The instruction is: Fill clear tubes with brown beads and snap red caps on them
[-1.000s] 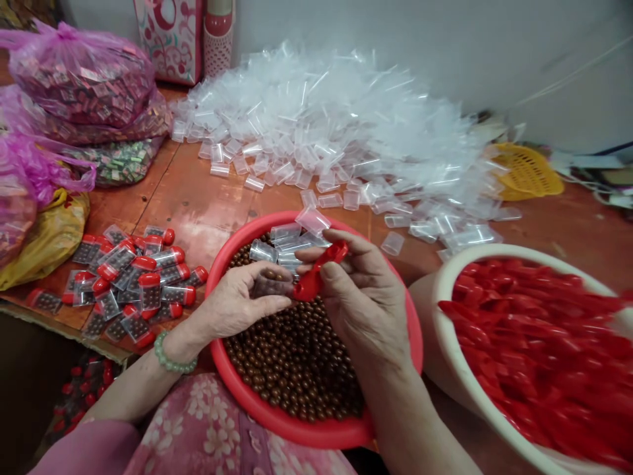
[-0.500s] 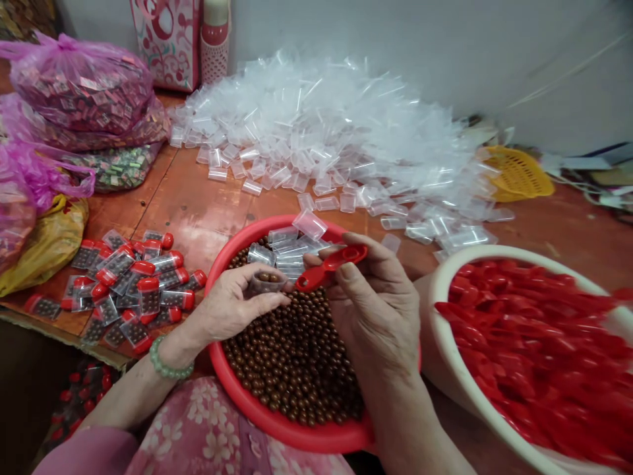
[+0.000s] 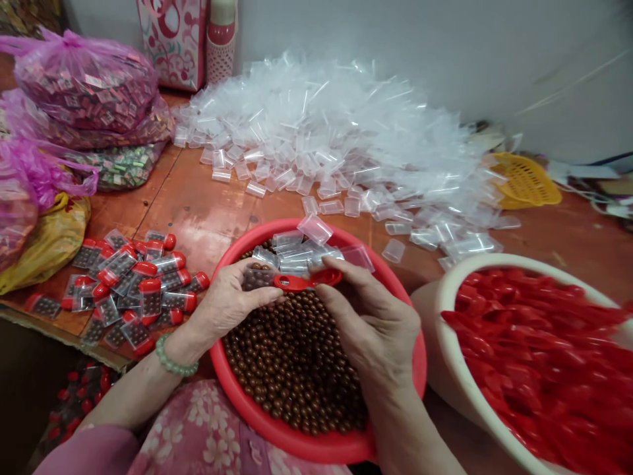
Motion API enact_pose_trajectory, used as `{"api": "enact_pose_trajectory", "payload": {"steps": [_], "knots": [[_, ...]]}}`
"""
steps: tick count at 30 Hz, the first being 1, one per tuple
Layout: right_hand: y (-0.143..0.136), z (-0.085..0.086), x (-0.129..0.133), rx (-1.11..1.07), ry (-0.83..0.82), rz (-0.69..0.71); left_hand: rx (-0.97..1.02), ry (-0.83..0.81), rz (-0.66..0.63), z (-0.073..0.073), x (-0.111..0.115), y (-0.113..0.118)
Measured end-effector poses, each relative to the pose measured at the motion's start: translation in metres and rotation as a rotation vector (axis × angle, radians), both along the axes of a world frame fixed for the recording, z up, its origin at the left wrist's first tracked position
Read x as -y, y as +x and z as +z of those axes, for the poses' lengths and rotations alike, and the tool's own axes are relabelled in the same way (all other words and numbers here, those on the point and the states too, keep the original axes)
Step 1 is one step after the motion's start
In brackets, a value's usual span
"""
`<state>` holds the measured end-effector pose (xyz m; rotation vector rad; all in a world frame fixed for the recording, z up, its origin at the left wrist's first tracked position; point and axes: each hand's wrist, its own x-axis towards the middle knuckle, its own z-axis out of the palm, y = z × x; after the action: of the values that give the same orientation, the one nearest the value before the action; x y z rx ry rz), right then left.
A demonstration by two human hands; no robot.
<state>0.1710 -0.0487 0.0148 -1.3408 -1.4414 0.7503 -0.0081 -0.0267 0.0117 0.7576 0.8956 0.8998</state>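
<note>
Between its thumb and fingers, my left hand [image 3: 235, 293] grips a small clear plastic container [image 3: 258, 278] filled with brown balls. A red plastic cap [image 3: 291, 283], hinged and opened out, is pinched in my right hand [image 3: 373, 323]. One end of the cap meets the mouth of the container; whether it is seated cannot be seen. Both hands are over a red basin [image 3: 316, 452] of glossy brown balls [image 3: 291, 363]. Several clear empty containers [image 3: 301, 254] lie on the balls at the basin's far side.
A white tub [image 3: 448, 297] of red caps [image 3: 534, 356] stands at right. Filled, capped containers [image 3: 148, 297] lie at left near bulging plastic bags [image 3: 89, 86]. Behind the basin spreads a big heap of clear containers [image 3: 336, 132], with a yellow basket [image 3: 529, 181] beside it.
My right hand has moved the red cap left and down, bringing it against the container's mouth. The container has turned in my left hand and shows its filled side.
</note>
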Motion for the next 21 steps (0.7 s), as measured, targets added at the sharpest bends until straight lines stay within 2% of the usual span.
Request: {"api": "enact_pose_trajectory", "payload": {"steps": [4, 9, 15, 18, 21], "knots": [[0.002, 0.004, -0.003, 0.244, 0.096, 0.165, -0.05, 0.014, -0.005, 0.002, -0.001, -0.001], [-0.001, 0.0, -0.007, 0.397, 0.173, 0.313, -0.044, 0.007, -0.025, 0.002, -0.001, 0.0], [-0.003, -0.01, -0.004, 0.47, 0.215, 0.356, 0.023, 0.015, -0.08, -0.003, -0.002, 0.0], [0.0, -0.008, -0.004, 0.439, 0.131, 0.331, 0.17, -0.077, -0.128, -0.007, -0.005, 0.0], [0.004, -0.005, -0.004, 0.291, 0.01, 0.242, 0.311, -0.197, -0.169, -0.009, -0.01, -0.003]]}}
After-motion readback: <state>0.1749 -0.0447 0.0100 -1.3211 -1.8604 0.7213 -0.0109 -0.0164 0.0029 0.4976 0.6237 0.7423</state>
